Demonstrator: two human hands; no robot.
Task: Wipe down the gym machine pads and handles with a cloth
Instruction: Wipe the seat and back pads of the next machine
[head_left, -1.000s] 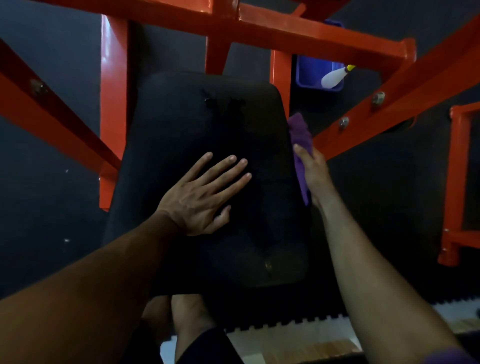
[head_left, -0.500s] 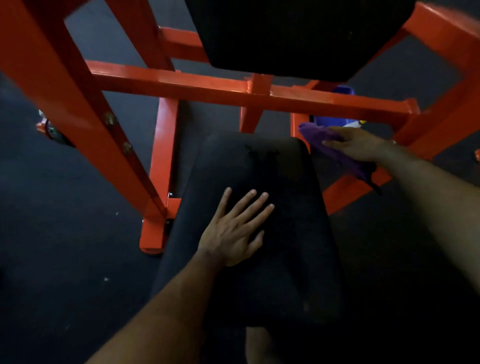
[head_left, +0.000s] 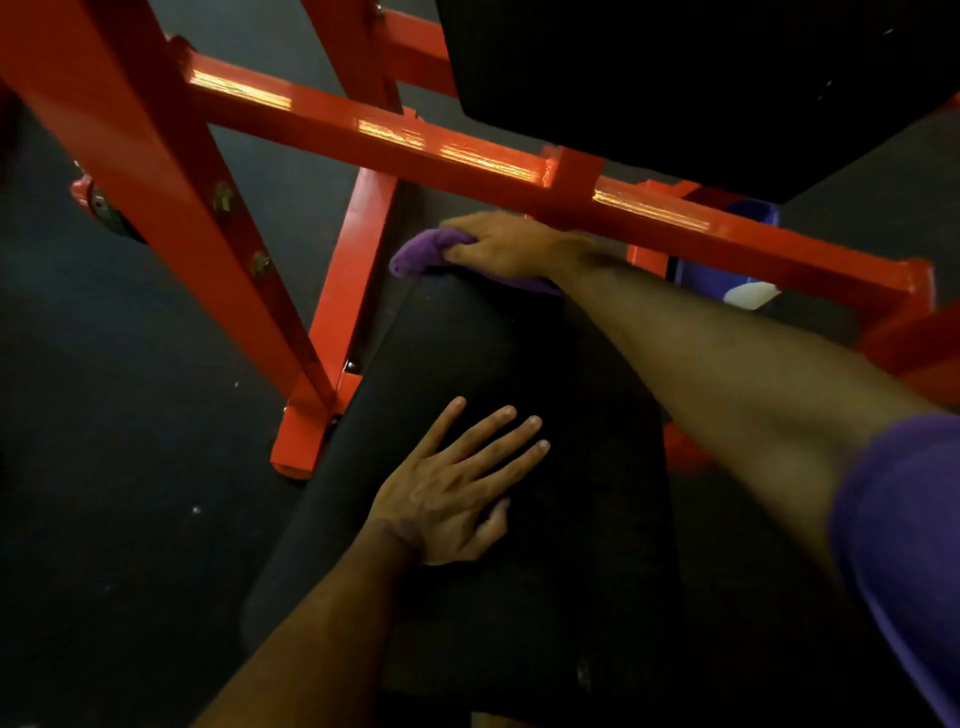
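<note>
Blk seat pad (head_left: 467, 364), purple cloth (head_left: 421, 252) atop

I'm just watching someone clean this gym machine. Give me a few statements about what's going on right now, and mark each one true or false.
1. The right hand grips a purple cloth. True.
2. The cloth is at the near end of the seat pad. False: it is at the far end, by the orange frame.
3. The left hand lies flat on the seat pad. True.
4. The left hand holds a spray bottle. False: it holds nothing.
5. The frame is blue. False: it is orange.

Purple cloth (head_left: 423, 252) bunched on far edge of black seat pad (head_left: 467, 374)
</note>
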